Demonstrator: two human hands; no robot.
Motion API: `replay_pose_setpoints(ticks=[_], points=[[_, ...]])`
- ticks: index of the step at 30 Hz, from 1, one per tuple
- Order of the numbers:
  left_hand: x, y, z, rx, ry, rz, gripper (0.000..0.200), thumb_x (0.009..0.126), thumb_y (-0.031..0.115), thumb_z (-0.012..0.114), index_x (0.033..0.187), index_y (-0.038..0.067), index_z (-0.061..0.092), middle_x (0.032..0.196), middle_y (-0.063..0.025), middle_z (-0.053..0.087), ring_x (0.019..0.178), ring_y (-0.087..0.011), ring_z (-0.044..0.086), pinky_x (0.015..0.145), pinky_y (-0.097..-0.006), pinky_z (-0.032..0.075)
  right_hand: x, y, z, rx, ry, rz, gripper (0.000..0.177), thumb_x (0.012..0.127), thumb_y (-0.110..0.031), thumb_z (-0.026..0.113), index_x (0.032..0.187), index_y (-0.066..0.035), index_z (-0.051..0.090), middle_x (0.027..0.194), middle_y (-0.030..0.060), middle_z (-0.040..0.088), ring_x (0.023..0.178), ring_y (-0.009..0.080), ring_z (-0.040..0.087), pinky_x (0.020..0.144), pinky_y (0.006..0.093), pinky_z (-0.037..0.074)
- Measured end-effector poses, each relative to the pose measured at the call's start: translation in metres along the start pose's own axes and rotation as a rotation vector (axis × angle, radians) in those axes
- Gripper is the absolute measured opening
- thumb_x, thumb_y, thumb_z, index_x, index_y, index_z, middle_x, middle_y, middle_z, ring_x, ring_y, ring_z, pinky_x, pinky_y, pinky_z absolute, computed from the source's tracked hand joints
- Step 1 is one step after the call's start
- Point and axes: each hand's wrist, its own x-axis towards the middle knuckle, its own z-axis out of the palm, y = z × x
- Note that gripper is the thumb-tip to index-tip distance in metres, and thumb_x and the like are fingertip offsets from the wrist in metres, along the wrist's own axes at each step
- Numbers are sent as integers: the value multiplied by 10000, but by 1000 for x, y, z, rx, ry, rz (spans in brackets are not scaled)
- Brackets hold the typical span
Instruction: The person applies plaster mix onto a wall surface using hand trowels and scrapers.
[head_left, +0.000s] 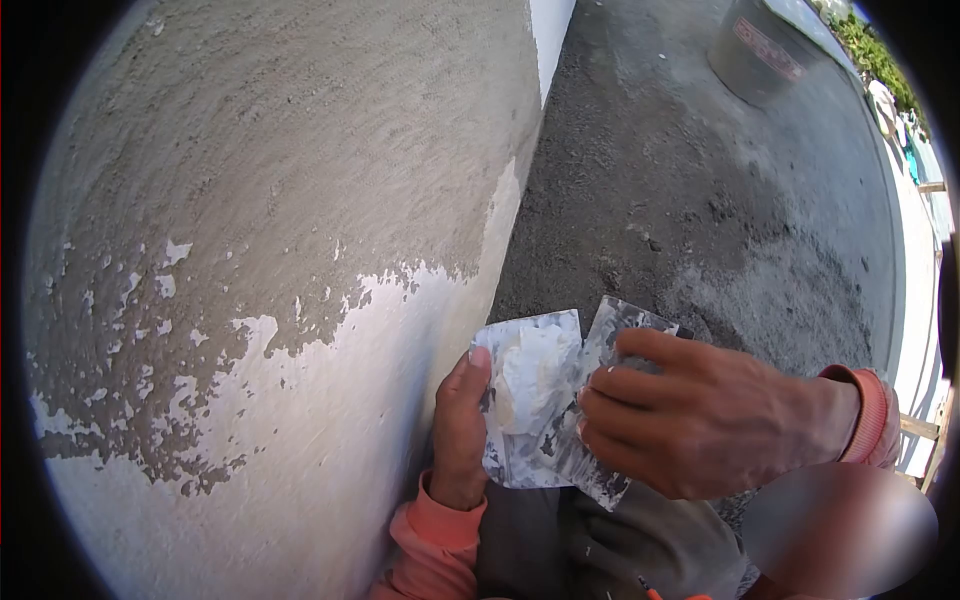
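Both hands meet in the lower centre of the frame, each closed on a tool. The left hand [460, 430] clasps a square, putty-smeared metal plate [525, 440] by its left edge, thumb laid up along the face. A lump of white putty [532, 372] sits on the plate's upper part. The right hand [700, 420] pinches a second flat metal scraper blade [628, 322], fingers curled over its face. This blade overlaps the plate's right edge and touches it, its long axis running from upper right down toward lower centre. The curved wall [300, 250], rough grey plaster above and smooth white coat below, lies directly left of the tools. The left hand is the nearer one, just beside the wall. A grey bucket [760, 50] stands well apart at the upper right, on the grey ground [700, 200].
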Motion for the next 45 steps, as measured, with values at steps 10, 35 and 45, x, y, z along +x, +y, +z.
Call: replay_pose_setpoints(ticks=[10,35,45], points=[[8,-6,-3,4,57,81,453,1040,306,389,1252,-72,520,1139,-161,645,988,-226,663,870,-350,534,-35,85,6,716,-53,-14,236,849,-65,644,1054,50,646,1017,156,683,940,291,660,814,375,519],[10,-16,-12,19,118,169,431,1031,302,380,1246,-38,536,1157,-139,640,1048,-221,633,916,-343,493,95,324,302,1783,1269,1108,209,873,41,564,1077,84,548,974,147,633,843,264,666,741,411,571],[10,-14,-2,1,130,161,436,1029,310,376,1234,-36,545,1138,-137,645,1027,-221,639,899,-343,501,117,324,278,1538,1163,1030,192,808,1,502,915,75,643,808,100,645,699,191,633,598,367,499]])
